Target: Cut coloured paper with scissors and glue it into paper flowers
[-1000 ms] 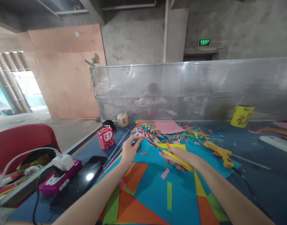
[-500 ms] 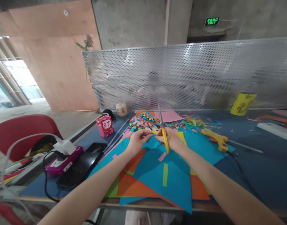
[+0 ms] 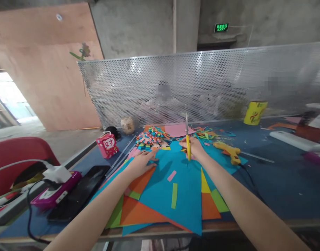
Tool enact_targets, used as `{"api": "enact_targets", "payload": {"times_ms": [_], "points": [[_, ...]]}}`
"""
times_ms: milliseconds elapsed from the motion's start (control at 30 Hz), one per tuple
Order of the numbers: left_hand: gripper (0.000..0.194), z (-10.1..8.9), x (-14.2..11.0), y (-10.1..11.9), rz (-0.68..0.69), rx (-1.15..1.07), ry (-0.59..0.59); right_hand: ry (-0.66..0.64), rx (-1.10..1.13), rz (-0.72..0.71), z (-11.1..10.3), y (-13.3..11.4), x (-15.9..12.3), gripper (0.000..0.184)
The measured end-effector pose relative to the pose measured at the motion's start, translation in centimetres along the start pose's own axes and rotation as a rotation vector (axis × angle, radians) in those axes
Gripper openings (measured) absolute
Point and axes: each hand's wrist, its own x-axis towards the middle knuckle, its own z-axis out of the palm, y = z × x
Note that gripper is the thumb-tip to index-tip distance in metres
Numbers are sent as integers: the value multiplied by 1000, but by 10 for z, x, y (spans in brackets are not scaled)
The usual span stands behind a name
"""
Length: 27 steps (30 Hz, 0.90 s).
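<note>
My right hand [image 3: 194,147] has hold of scissors with a yellow handle [image 3: 188,148], their blades pointing up and away from me. A small round piece of blue paper [image 3: 176,146] is at the fingertips of that same hand. My left hand [image 3: 141,163] is spread, palm down, at the left side of the large blue sheet [image 3: 184,204], apart from the round piece. On this sheet lie a pink strip [image 3: 171,175] and a green strip [image 3: 174,196]. Orange paper [image 3: 139,212] sticks out from underneath. Behind my hands is a heap of small multicoloured paper pieces [image 3: 150,137].
A yellow glue gun [image 3: 228,150] with a cord lies at right, near a yellow tub [image 3: 255,113]. At left are a pink drink carton [image 3: 107,144], a black phone [image 3: 80,193] and a purple power strip [image 3: 56,193]. A perforated metal screen [image 3: 139,87] borders the table; a person sits behind it.
My left hand has moved away from the paper, down and left, and its fingers have spread. The round blue piece stays with my right hand. The whole view has turned slightly right.
</note>
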Motion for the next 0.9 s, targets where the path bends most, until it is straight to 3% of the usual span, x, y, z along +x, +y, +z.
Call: {"api": "enact_targets", "payload": {"times_ms": [200, 333, 433, 533, 633, 733, 900], "points": [[56, 5, -1, 9, 34, 57, -30, 11, -20, -8, 0, 3, 1, 21], [58, 10, -3, 9, -6, -32, -10, -15, -41, -36, 2, 10, 7, 20], [55, 10, -4, 10, -28, -134, 39, -33, -45, -44, 2, 12, 8, 21], [52, -2, 3, 16, -54, -212, 172, -24, -27, -38, 3, 12, 9, 21], [45, -19, 23, 23, -75, -293, 333, 4, 10, -18, 4, 11, 9, 20], [42, -27, 57, 23, -63, -360, 371, 37, 56, -5, 5, 8, 7, 19], [39, -8, 130, 14, -16, -407, 346, 117, 116, 1, 5, 2, 5, 20]]}}
